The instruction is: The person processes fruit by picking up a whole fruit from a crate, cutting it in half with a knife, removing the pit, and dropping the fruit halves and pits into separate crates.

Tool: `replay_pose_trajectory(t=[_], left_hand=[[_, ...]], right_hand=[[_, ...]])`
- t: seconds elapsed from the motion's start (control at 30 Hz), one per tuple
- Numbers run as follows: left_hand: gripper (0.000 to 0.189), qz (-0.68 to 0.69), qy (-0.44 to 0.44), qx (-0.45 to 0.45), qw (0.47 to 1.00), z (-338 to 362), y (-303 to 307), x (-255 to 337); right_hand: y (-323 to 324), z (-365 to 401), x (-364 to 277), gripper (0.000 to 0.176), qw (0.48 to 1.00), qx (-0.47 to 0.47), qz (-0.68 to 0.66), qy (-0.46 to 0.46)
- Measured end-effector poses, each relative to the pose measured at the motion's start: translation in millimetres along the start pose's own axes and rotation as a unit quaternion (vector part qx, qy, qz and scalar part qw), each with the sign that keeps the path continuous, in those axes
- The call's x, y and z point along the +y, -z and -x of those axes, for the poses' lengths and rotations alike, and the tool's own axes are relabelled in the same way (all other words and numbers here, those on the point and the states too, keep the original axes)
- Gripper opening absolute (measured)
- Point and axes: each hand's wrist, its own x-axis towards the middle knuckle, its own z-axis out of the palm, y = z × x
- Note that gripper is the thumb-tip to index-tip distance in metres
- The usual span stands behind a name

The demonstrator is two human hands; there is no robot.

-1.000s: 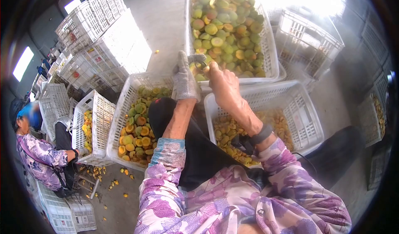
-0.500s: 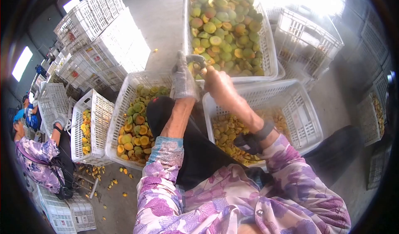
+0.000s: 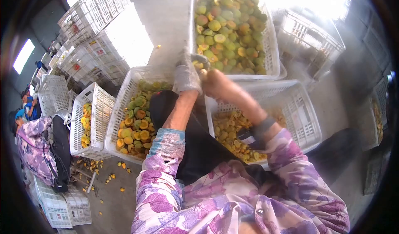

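My left hand, in a grey-white glove, is raised at the near left corner of a crate full of green-yellow, apricot-like fruit. Its fingers curl around what looks like a small yellowish piece of fruit. Pressed close against it is my bare right hand, closed and smeared by motion; whatever it grips is hidden. Under my right forearm stands a white crate with yellow cut fruit pieces. Left of my knee, another crate holds green and orange fruit halves.
Stacked white crates rise at the far left, and more crates stand at the right. A narrower crate of fruit is beside a seated co-worker. Fruit scraps litter the floor.
My hands stay together and have shifted slightly downward, the right one twisting and blurred. The co-worker's gloved hand has moved lower. The whole view has shifted a little.
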Motion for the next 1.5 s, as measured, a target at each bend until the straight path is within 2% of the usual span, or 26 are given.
replay_pose_trajectory(t=[0.1, 0.17, 0.2, 0.27, 0.3, 0.4, 0.5, 0.57, 0.6, 0.63, 0.7, 0.77, 0.8, 0.87, 0.9, 0.97, 1.0, 1.07, 1.1, 1.13, 1.17, 1.23, 1.3, 1.43, 1.47, 1.5], left_hand=[[0.019, -0.219, -0.136, -0.092, 0.962, -35, 22, -34], [0.021, -0.493, -0.526, -0.083, 0.689, -11, 18, -31], [0.032, -0.294, -0.290, -0.185, 0.892, 10, 4, -13], [0.058, -0.223, -0.158, -0.138, 0.952, 25, -12, -5], [0.064, -0.207, -0.144, -0.113, 0.961, 30, -16, -1], [0.058, -0.235, -0.145, -0.110, 0.955, 16, -12, -20], [0.057, -0.198, -0.066, -0.114, 0.971, 21, -11, -23], [0.053, -0.180, -0.104, -0.109, 0.972, 21, -10, -32], [0.053, -0.179, -0.101, -0.112, 0.972, 17, -11, -41], [0.052, -0.181, -0.120, -0.072, 0.973, 11, -11, -55], [0.051, -0.183, -0.139, -0.038, 0.973, 12, -17, -61], [0.054, -0.157, -0.040, -0.033, 0.986, 18, -17, -56], [0.052, -0.164, -0.112, -0.074, 0.977, 21, -12, -58], [0.051, -0.118, -0.041, -0.108, 0.986, 21, -17, -57], [0.050, -0.073, 0.031, -0.142, 0.987, 25, -21, -58], [0.047, 0.055, 0.199, -0.171, 0.963, 40, -22, -43], [0.045, 0.089, 0.230, -0.180, 0.952, 42, -23, -43], [0.055, -0.068, 0.227, -0.065, 0.969, 26, -18, -42], [0.056, -0.200, 0.114, -0.055, 0.972, 3, -1, -38], [0.059, -0.443, -0.087, -0.054, 0.891, 2, 18, -9], [0.062, -0.443, -0.237, -0.034, 0.864, -4, 34, 4], [0.051, -0.655, -0.284, 0.032, 0.700, -35, 74, 51], [0.049, -0.744, -0.431, 0.131, 0.493, -41, 98, 63], [0.043, -0.603, -0.497, 0.066, 0.621, -19, 50, 45], [0.039, -0.588, -0.456, 0.003, 0.668, -24, 46, 32], [0.036, -0.610, -0.242, -0.047, 0.753, -8, 26, 36]], right_hand=[[23, -3, 52, 0.010, 0.967, -0.129, -0.214, 0.054], [25, 2, 55, 0.012, 0.984, -0.097, -0.116, 0.097], [22, -5, 59, 0.014, 0.989, -0.016, 0.044, 0.142], [0, -31, 90, 0.011, 0.902, 0.222, 0.246, 0.277], [-4, -30, 78, 0.011, 0.903, 0.211, 0.242, 0.286], [17, 4, 29, 0.018, 0.990, -0.096, 0.098, -0.013], [41, 12, 44, 0.019, 0.967, -0.212, -0.143, -0.012], [40, -1, 62, 0.014, 0.968, -0.226, -0.106, -0.014], [24, -23, 101, 0.011, 0.971, -0.068, 0.053, 0.225], [15, -30, 127, 0.009, 0.870, 0.097, 0.208, 0.437], [-6, -15, 114, 0.010, 0.906, 0.192, 0.173, 0.337], [1, 10, 60, 0.012, 0.996, -0.049, 0.028, -0.076], [5, 14, 68, 0.012, 0.995, -0.051, 0.027, -0.083], [25, 18, 86, 0.010, 0.934, -0.231, -0.265, -0.057], [27, 21, 94, 0.010, 0.935, -0.222, -0.269, -0.064], [36, 24, 115, 0.021, 0.951, -0.157, -0.064, 0.259], [44, 26, 122, 0.021, 0.958, -0.131, -0.063, 0.246], [64, 28, 136, 0.042, 0.918, -0.098, 0.249, 0.292], [82, 33, 153, 0.042, 0.927, -0.071, 0.248, 0.273], [102, 40, 175, 0.038, 0.947, -0.145, 0.193, 0.214], [117, 46, 188, 0.035, 0.954, -0.220, 0.130, 0.158], [135, 27, 122, 0.031, 0.893, -0.249, 0.374, 0.038], [174, -22, 172, 0.031, 0.905, -0.001, 0.363, 0.223], [140, -54, 113, 0.027, 0.878, 0.135, 0.456, 0.049], [129, -73, 115, 0.025, 0.856, 0.133, 0.499, 0.012], [125, -97, 144, 0.025, 0.856, 0.126, 0.501, 0.027]])
